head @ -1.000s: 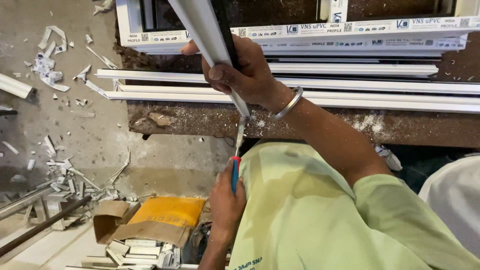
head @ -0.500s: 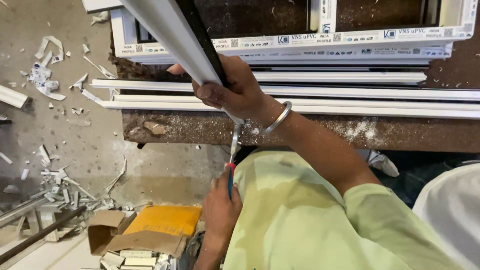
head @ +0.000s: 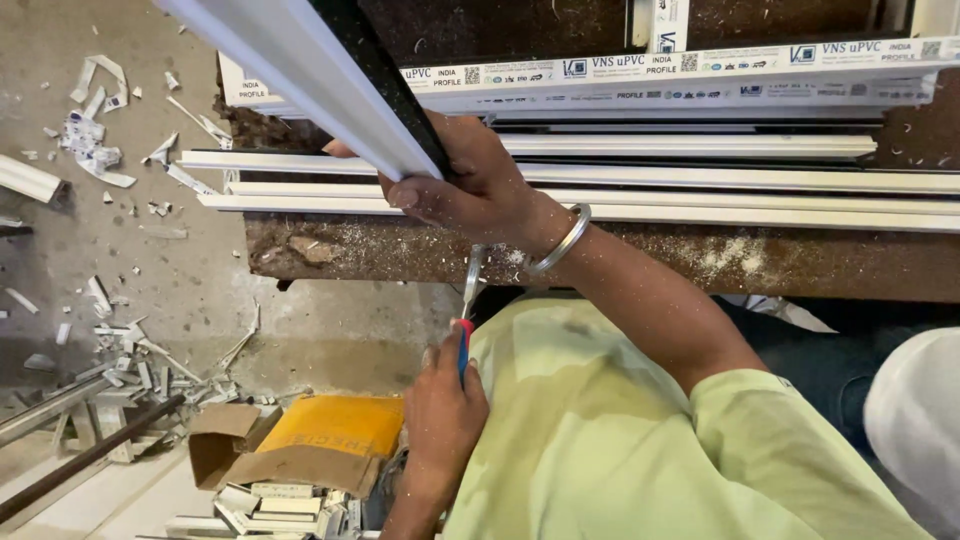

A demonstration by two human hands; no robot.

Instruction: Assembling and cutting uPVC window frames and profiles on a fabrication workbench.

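My right hand [head: 475, 185], with a metal bangle on its wrist, grips a long white plastic profile [head: 300, 70] with a black rubber strip along it [head: 385, 85]. The profile slants up and to the left, out of view. Below it my left hand [head: 440, 410] holds scissors [head: 468, 300] with a red and blue handle. Their blades point up to the underside of my right hand, and the tips are hidden there. My pale green shirt [head: 620, 430] fills the lower right.
A dusty brown workbench [head: 400, 245] carries several long white profiles [head: 700, 180] and a window frame [head: 700, 70]. On the concrete floor to the left lie white offcuts [head: 95, 140], an open cardboard box with a yellow packet [head: 330, 425] and a dark rod [head: 90, 455].
My right hand and the profile have sunk a little lower in view. My left hand has kept the scissors under the right hand.
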